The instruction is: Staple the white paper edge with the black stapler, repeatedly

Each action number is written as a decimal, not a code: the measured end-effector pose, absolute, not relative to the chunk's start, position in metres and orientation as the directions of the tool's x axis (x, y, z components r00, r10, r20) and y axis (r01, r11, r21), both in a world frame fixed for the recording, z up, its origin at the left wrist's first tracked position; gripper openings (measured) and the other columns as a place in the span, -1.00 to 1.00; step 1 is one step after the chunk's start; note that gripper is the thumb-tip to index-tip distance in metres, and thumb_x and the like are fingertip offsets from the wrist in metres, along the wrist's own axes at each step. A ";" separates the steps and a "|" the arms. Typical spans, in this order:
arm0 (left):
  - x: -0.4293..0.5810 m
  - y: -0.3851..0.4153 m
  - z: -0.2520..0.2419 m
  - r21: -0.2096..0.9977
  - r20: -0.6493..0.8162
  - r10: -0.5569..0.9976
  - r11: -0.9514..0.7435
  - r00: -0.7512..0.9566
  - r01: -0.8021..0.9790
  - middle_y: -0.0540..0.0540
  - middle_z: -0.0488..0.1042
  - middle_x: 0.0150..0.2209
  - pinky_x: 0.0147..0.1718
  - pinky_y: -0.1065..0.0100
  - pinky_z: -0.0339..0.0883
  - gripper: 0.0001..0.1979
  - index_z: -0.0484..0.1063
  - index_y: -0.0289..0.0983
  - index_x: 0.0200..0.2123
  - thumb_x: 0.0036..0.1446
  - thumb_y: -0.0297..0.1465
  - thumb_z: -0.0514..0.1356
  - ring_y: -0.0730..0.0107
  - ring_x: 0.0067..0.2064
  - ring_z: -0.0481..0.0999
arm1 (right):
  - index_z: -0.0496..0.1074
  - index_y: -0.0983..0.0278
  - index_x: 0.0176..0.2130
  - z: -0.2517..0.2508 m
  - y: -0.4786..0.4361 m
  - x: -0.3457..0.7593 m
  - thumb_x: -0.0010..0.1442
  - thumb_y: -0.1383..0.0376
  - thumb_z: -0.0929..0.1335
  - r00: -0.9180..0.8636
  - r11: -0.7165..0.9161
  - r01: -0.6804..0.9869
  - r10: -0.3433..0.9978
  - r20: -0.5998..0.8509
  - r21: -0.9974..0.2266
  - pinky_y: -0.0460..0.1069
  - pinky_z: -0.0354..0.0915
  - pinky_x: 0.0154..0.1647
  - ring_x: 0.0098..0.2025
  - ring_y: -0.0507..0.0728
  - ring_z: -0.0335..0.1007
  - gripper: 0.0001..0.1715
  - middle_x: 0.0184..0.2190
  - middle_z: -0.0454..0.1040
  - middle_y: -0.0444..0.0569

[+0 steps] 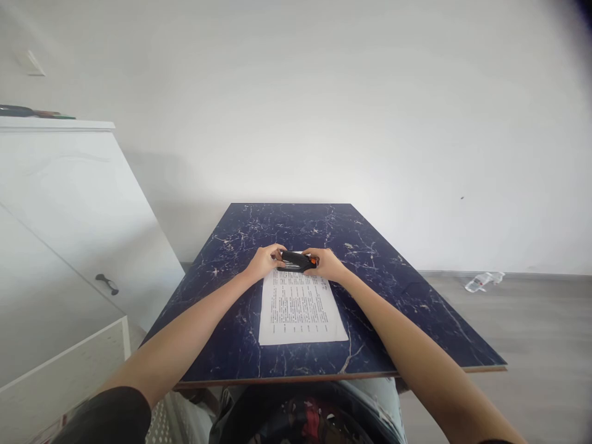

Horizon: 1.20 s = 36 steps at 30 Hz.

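Observation:
A black stapler with an orange patch near its right end lies crosswise over the top edge of a printed sheet of paper. The paper may be more than one sheet; its lower edge looks slightly doubled. My left hand is closed around the stapler's left end, thumb and fingers pinching it. At the opposite end, my right hand grips the stapler beside the orange patch. Both hands rest low over the blue marbled table. The far edge of the paper is hidden under the stapler and hands.
A white cabinet with a dark handle stands at the left, with some items on top. Behind the table rises a white wall. A crumpled clear plastic item lies on the grey floor at the right.

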<state>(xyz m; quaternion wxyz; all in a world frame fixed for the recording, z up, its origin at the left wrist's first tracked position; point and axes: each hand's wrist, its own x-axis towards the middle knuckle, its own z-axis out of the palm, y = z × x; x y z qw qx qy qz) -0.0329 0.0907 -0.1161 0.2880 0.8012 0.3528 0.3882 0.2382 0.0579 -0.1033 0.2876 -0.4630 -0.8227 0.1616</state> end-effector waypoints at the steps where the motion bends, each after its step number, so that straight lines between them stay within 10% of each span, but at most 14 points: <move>1: -0.033 0.090 -0.116 0.738 0.417 0.788 -0.584 0.452 0.338 0.05 0.56 -0.40 -0.18 0.30 0.37 -0.63 0.53 -0.22 -0.10 -0.02 -0.45 0.44 0.33 -0.31 0.56 | 0.59 0.21 0.00 -0.103 0.058 0.238 -0.09 0.22 0.59 -0.405 0.519 0.670 0.855 0.325 -0.530 -0.02 0.27 -0.23 -0.35 0.11 0.44 -0.39 -0.34 0.60 -0.11; 16: -0.055 0.096 -0.108 0.632 0.378 0.794 -0.597 0.476 0.494 -0.06 0.65 -0.18 -0.04 0.22 0.37 -0.73 0.52 -0.20 -0.04 0.25 -0.22 0.29 0.22 -0.12 0.60 | 0.57 0.25 -0.01 -0.103 0.057 0.240 0.04 0.21 0.54 -0.481 0.562 0.681 0.827 0.293 -0.469 0.00 0.27 -0.18 -0.23 0.18 0.49 -0.51 -0.25 0.61 -0.05; 22: -0.063 0.108 -0.123 0.333 0.363 0.866 -0.466 0.344 0.820 -0.19 0.54 0.08 0.15 0.07 0.32 -0.72 0.51 -0.23 0.05 0.35 -0.34 0.13 0.06 0.14 0.47 | 0.38 0.20 0.23 -0.100 0.050 0.234 0.14 0.13 0.51 -0.466 0.576 0.675 0.817 0.339 -0.460 0.12 0.31 0.01 0.01 0.30 0.44 -0.29 0.01 0.57 0.07; 36: -0.065 0.111 -0.136 0.174 0.259 0.901 -0.397 0.347 0.901 -0.25 0.34 0.30 0.27 -0.02 0.18 -0.52 0.38 -0.25 0.27 0.35 -0.52 -0.04 -0.02 0.30 0.30 | 0.48 0.26 -0.03 -0.085 0.047 0.238 0.14 0.22 0.45 -0.568 0.585 0.659 0.799 0.198 -0.472 -0.01 0.25 -0.28 -0.29 0.15 0.45 -0.61 -0.26 0.57 -0.03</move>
